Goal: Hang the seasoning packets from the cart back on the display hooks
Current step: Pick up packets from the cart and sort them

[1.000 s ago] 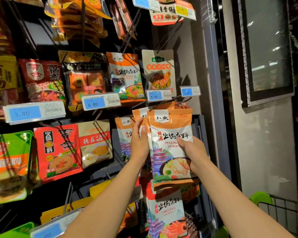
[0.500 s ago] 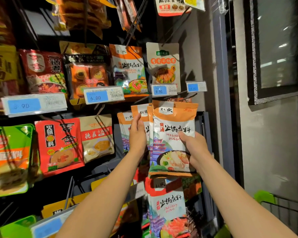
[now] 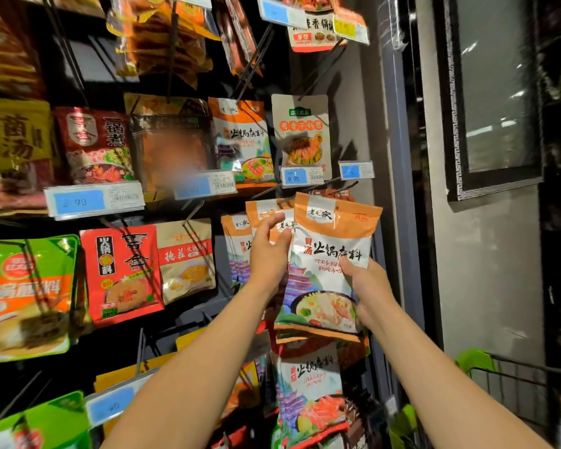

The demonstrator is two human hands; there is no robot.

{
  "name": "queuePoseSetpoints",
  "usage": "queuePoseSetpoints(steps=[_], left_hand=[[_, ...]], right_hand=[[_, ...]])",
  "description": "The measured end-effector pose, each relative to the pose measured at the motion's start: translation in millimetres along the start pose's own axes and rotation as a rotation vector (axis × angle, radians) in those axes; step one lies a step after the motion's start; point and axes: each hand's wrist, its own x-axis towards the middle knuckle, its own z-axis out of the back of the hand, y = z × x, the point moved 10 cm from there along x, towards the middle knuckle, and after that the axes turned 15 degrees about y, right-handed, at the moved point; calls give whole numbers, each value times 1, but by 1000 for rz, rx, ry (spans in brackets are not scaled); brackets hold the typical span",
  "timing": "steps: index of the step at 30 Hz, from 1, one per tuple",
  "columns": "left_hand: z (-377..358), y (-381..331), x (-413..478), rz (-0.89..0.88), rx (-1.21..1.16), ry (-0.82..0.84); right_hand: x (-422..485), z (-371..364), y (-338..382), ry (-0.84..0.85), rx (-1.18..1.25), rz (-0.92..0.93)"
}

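At a dim shop display, my right hand (image 3: pixel 368 288) grips the lower right edge of an orange-and-white seasoning packet (image 3: pixel 329 251), thumb curled over its printed front, holding it upright against the right end of the rack. My left hand (image 3: pixel 269 254) reaches beside it, fingers bent round the tops of the matching packets (image 3: pixel 266 218) hanging just behind and to the left, thumb pressed to their face. The packet's top sits just below a blue price tag (image 3: pixel 356 170) at the tip of a dark wire hook (image 3: pixel 321 188); whether the hook passes through the packet's hole, I cannot tell.

The rack is a dark panel crowded with hanging pouches in rows: a red packet (image 3: pixel 123 273) and a beige packet (image 3: pixel 187 260) to the left at the same level, a green-and-orange packet (image 3: pixel 26 293) at the far left, another orange-topped pouch (image 3: pixel 242 140) and a pale pouch (image 3: pixel 302 134) in the row above. Blue-and-white price labels (image 3: pixel 94 199) front the hooks. Right of the rack stands a grey-blue post (image 3: pixel 399 157), then a plain grey wall (image 3: pixel 486 270) bearing a black-framed panel (image 3: pixel 496 92) that reflects ceiling lights. At lower right, the cart (image 3: pixel 512 380) shows a green handle corner and dark wire rim.
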Motion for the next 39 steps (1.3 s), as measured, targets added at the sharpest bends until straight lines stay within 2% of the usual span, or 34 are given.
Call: queuePoseSetpoints(steps=[5, 14, 19, 31, 39], left_hand=[[8, -13, -2, -60, -19, -108], [4, -24, 17, -85, -25, -97], [2, -23, 28, -38, -41, -106], [0, -19, 45, -38, 24, -110], [4, -4, 55, -16, -12, -130]], right_hand=[[-10, 10, -2, 3, -86, -20], [-8, 11, 18, -17, -125, 17], [1, 10, 25, -30, -131, 12], [25, 14, 19, -52, -137, 16], [41, 14, 15, -69, -176, 5]])
